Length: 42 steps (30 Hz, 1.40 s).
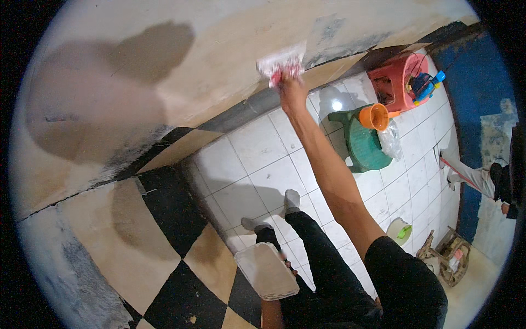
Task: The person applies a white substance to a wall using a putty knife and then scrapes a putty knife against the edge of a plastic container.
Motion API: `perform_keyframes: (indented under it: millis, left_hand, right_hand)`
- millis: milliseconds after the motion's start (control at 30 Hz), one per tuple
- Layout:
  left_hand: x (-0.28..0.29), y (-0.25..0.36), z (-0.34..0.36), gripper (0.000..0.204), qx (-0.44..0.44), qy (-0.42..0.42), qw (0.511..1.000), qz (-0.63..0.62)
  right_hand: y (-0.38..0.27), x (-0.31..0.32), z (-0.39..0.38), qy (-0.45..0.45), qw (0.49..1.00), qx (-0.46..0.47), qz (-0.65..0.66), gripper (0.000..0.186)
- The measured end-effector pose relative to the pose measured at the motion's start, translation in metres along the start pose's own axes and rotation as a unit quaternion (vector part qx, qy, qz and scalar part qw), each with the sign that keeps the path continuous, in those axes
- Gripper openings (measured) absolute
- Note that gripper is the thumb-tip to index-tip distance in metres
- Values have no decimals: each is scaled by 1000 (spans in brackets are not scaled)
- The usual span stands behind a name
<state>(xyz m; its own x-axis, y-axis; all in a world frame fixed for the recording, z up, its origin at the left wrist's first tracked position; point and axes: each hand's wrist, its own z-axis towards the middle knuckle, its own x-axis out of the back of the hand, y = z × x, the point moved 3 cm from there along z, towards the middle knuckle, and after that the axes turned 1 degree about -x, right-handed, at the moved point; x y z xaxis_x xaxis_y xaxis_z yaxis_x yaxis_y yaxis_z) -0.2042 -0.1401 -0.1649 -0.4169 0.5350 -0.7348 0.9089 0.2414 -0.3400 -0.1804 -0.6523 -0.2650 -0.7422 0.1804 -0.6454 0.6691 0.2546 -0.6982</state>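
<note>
My right hand (292,90) reaches up to the wall at the top middle. Its fingers are wrapped round the reddish handle of a wide putty knife (281,58), whose pale-smeared blade lies against the wall (219,60). Low in the view, my left hand (292,270) grips a white rounded rectangular board (264,271) from its edge and underside; most of that hand is hidden. The board's face looks pale, with a whitish crust along its near rim. Dark patches and whitish smears show on the beige wall around the blade.
A green stool (359,143) carries an orange dipper (374,117) and a clear plastic bag (390,140). Behind it stands a red stool (402,77) with blue tools. A pale bucket (399,231) and a worn wooden stool (453,257) are at right, near another person (498,181).
</note>
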Motion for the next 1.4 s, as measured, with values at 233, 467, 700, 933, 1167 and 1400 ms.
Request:
perform_keyframes:
  millis: [233, 467, 700, 933, 1167, 1400]
  left_hand:
    - [9, 5, -12, 72, -24, 5, 1000, -18]
    - [9, 10, -15, 75, -14, 0, 1000, -14]
    - [16, 23, -25, 77, -40, 10, 998, 39]
    - [-21, 37, -14, 82, 13, -105, 993, -43]
    - [11, 84, -40, 83, -25, -87, 996, 18]
    - [19, 112, -73, 79, -9, -56, 998, -29]
  right_hand:
    - [63, 111, -102, 84, 985, -145, -39, 21]
    - [-96, -70, -107, -115, 990, 80, 17, 16]
    - [-23, -81, -59, -20, 997, -33, 62, 16]
    - [55, -24, -152, 48, 987, -150, -26, 16]
    - [43, -192, -176, -89, 994, 12, 62, 12]
    - [201, -35, -154, 23, 995, -96, 29, 17]
